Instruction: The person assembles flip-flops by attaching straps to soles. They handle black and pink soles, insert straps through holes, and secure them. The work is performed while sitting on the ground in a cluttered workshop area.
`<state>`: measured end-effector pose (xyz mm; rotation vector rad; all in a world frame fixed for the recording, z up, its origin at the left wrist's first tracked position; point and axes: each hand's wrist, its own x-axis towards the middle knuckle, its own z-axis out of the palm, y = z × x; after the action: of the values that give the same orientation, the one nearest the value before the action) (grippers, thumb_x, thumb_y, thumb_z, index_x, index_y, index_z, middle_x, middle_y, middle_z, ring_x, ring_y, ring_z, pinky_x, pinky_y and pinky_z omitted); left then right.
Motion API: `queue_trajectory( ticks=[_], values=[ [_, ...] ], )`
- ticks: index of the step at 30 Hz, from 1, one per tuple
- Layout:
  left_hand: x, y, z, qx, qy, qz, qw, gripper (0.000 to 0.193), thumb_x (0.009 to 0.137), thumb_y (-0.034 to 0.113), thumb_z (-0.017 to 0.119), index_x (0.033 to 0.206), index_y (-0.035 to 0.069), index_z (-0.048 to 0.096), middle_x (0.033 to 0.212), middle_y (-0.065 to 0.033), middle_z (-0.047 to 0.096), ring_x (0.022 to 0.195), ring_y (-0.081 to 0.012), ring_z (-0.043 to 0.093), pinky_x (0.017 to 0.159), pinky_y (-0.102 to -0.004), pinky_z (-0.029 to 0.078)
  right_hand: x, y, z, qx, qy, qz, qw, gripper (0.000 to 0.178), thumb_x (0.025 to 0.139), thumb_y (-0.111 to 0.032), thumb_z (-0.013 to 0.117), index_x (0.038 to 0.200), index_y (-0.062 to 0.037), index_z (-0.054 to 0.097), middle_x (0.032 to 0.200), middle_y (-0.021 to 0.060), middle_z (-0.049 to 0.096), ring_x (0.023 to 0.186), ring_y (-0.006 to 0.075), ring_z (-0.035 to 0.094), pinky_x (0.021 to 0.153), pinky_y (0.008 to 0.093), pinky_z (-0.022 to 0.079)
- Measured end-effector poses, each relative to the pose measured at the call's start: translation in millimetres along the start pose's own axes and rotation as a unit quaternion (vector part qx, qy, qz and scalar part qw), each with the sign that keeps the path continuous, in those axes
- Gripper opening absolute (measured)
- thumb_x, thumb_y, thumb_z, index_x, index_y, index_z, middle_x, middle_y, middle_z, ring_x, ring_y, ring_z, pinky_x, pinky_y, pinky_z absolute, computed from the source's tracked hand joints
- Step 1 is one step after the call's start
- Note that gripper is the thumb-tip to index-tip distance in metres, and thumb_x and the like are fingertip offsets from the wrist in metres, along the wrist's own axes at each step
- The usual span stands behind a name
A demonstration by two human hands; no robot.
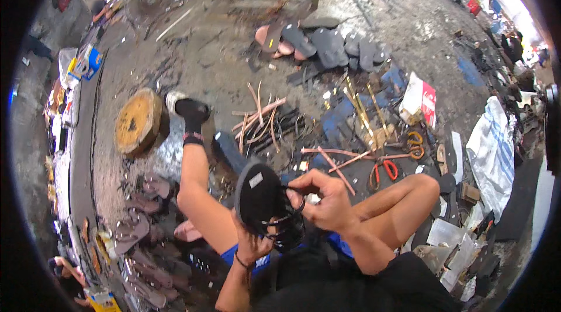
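A black sandal (252, 196) with a small pale label on its insole is tilted up in front of my lap. My left hand (255, 246) is wrapped round its lower end from beneath. Beside the sandal's right edge, my right hand (327, 200) pinches a thin dark strap that loops toward the sole. More shiny black straps cross the lower part of the sandal; their exact shape is hard to make out. Beyond my hands lie red-handled scissors (384, 173), orange-handled scissors (415, 143), pinkish strips (336, 153) and a heap of dark straps (274, 130).
A round wooden block (138, 122) stands left of my outstretched leg. Several brownish sandals (133, 230) are piled at the lower left. Dark soles (330, 47) lie in a row farther off. To the right are a white sack (491, 157) and a red-and-white bag (419, 100).
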<state>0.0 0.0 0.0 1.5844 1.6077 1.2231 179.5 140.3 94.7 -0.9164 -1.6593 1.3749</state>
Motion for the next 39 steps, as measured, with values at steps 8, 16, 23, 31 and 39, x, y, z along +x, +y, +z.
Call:
queue_trajectory(
  ticks=[8,16,23,31,39],
  values=[
    [24,40,1,-0.174,0.041,0.024,0.984,0.075,0.090,-0.002,0.063,0.146,0.007,0.014,0.135,-0.0148,0.047,0.122,-0.0216,0.054,0.103,-0.0361,0.045,6,-6,-7,0.004,-0.039,-0.015,0.999,0.022,0.089,-0.014,0.078,0.102,0.0019,0.070,0.089,0.0071,0.071,0.081,0.0113,0.068,0.073,0.0275,0.055],
    [24,50,-4,-0.214,0.011,-0.040,0.976,0.069,0.092,0.000,0.065,0.143,0.007,0.019,0.131,-0.0120,0.050,0.117,-0.0197,0.056,0.099,-0.0343,0.047,8,5,-11,0.030,-0.055,0.058,0.996,0.026,0.089,-0.020,0.080,0.101,0.0005,0.070,0.088,0.0108,0.074,0.082,0.0131,0.069,0.075,0.0309,0.055],
    [37,65,-17,-0.329,0.001,-0.117,0.937,0.070,0.091,0.005,0.070,0.145,0.006,0.026,0.132,-0.0114,0.053,0.117,-0.0199,0.059,0.097,-0.0344,0.051,21,16,-20,0.102,-0.130,0.174,0.971,0.020,0.091,-0.009,0.076,0.108,-0.0010,0.070,0.100,0.0063,0.072,0.093,0.0130,0.069,0.082,0.0295,0.055],
    [41,63,-30,-0.477,-0.023,-0.298,0.826,0.069,0.081,0.007,0.077,0.142,0.003,0.045,0.126,-0.0089,0.064,0.112,-0.0198,0.063,0.097,-0.0339,0.052,-2,73,-2,0.544,-0.144,0.206,0.801,0.028,0.097,-0.011,0.069,0.122,-0.0009,0.061,0.117,0.0076,0.069,0.108,0.0182,0.068,0.093,0.0347,0.056],
    [39,62,-30,-0.471,-0.007,-0.328,0.819,0.064,0.081,0.008,0.078,0.137,0.002,0.049,0.121,-0.0082,0.066,0.109,-0.0194,0.064,0.096,-0.0338,0.052,2,62,-5,0.525,-0.148,0.216,0.810,0.025,0.099,-0.012,0.066,0.122,-0.0038,0.062,0.114,0.0048,0.069,0.105,0.0142,0.065,0.092,0.0305,0.053]
  ],
)
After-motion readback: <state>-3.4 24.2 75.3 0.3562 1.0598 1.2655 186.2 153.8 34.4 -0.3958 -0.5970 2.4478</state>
